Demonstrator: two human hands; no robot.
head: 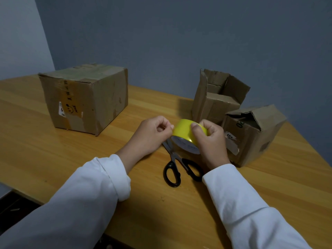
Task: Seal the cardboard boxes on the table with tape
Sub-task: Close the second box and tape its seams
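Observation:
A yellow tape roll is held just above the wooden table. My right hand grips the roll from the right, thumb on its top. My left hand pinches at the roll's left edge with thumb and forefinger. A large closed cardboard box stands at the back left. A tall box with open flaps stands at the back right. A smaller box with a torn, part-open top sits right of my right hand.
Black-handled scissors lie on the table under my hands, blades pointing away and partly hidden by the roll. A grey wall rises behind the table. The table's near left edge drops to a dark floor.

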